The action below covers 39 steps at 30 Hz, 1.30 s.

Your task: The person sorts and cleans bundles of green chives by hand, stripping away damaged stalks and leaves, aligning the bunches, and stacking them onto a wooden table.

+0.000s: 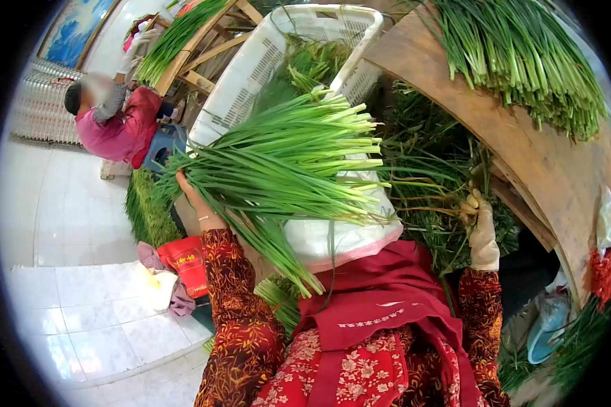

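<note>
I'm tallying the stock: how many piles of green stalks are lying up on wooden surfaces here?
2. One pile lies on the wooden board at upper right; the second pile on the wooden rack at upper left. More may be hidden.

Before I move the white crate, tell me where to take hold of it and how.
Grip the white crate by its rim, one hand on each long side, coming down from above. The thick lip there shows and should give fingers something to hook over, while the bunch of greens in the left hand hides the near end.
</note>
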Each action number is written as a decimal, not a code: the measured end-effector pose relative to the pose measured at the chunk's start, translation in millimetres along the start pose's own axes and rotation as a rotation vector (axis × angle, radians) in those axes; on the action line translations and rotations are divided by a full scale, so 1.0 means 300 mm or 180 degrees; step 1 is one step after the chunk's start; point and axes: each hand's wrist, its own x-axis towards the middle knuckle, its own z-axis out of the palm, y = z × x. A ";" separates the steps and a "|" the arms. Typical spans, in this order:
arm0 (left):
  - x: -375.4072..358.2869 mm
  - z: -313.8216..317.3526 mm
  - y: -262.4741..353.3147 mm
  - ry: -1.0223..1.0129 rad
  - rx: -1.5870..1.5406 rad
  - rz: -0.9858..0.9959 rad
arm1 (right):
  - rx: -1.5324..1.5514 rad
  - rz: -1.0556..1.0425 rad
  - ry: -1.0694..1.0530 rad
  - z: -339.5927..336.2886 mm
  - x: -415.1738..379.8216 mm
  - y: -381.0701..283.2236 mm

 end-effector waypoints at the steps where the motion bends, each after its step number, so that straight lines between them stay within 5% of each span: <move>1: -0.025 0.035 0.008 0.0056 0.0071 0.0104 | -0.0676 0.0014 0.0050 0.090 -0.054 -0.030; 3: -0.051 0.071 0.017 0.0135 -0.0292 -0.0147 | -0.0687 0.0245 -0.0491 0.324 -0.117 -0.043; 5: -0.054 0.073 0.021 -0.0044 -0.0375 -0.0191 | -0.0843 0.0574 -0.1875 0.389 -0.088 0.032; 7: -0.057 0.077 0.038 0.0021 -0.0300 -0.0093 | -0.1042 0.0339 -0.2472 0.525 -0.111 0.063; 11: -0.125 0.225 0.097 0.0210 -0.0167 0.0091 | -0.0019 0.0756 -0.1769 0.643 -0.019 0.027; 19: 0.001 0.229 0.103 0.0364 0.0020 0.0203 | -0.0078 0.1095 -0.1941 0.505 0.008 -0.039; 21: 0.004 0.204 0.078 0.0447 -0.0052 0.0250 | 0.0291 0.0151 -0.1057 0.402 -0.026 -0.061; 23: 0.011 0.166 0.058 0.0533 0.0008 0.0097 | 0.0729 0.0246 0.0104 0.170 0.072 0.026; 25: -0.022 0.176 0.057 0.0301 -0.0363 0.0011 | 0.0689 0.0173 0.0328 0.227 -0.016 -0.017; 27: -0.052 0.195 0.060 0.0388 -0.0198 0.0078 | -0.0112 0.0482 -0.0658 0.359 -0.113 -0.051; 31: -0.074 0.219 0.077 0.0261 -0.0080 0.0182 | -0.1430 0.0682 -0.1547 0.601 -0.061 0.017; 35: -0.085 0.239 0.080 0.0207 -0.0062 0.0479 | -0.2132 0.0255 -0.1269 0.685 -0.039 0.015; 39: -0.081 0.236 0.078 0.0546 -0.0115 0.0244 | -0.3549 0.0137 -0.0212 0.522 -0.026 0.011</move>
